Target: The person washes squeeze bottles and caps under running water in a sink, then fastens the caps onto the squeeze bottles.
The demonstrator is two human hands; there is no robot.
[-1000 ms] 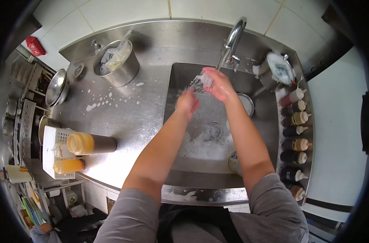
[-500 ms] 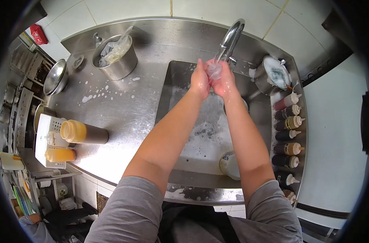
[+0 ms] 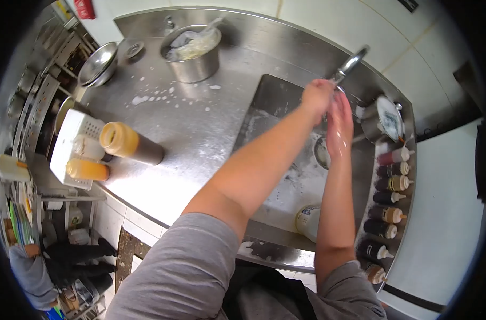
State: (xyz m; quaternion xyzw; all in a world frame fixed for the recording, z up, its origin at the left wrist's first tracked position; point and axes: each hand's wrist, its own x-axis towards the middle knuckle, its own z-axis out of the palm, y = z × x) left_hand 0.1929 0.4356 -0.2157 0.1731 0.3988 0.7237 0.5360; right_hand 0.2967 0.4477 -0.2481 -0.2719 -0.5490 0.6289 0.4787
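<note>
Both of my hands are under the curved chrome faucet [image 3: 352, 63], over the steel sink [image 3: 277, 90]. My left hand [image 3: 317, 99] bends in close beside the spout, its fingers blurred and partly hidden. Just right of it, my right hand [image 3: 339, 124] is wet, with fingers stretched up toward the spout and no object visible in it. Below the hands, a round metal vessel [image 3: 322, 153] stands in the sink, partly behind my right arm. A whitish tub [image 3: 307, 222] lies near the sink's front edge, and suds coat the bottom.
A steel pot [image 3: 194, 71] holding a plastic bag stands on the left counter, near metal bowls [image 3: 100, 65]. A large sauce bottle [image 3: 132, 143] stands by a white basket [image 3: 62, 152]. Several squeeze bottles [image 3: 388, 198] line the right edge below a sudsy pot [image 3: 389, 120]. Another person [image 3: 32, 277] is lower left.
The view has swung, so the counter sits further right. My hands, cupped together under running water before, have separated slightly; the left is now nearer the spout. The clear, watery mass between them no longer shows.
</note>
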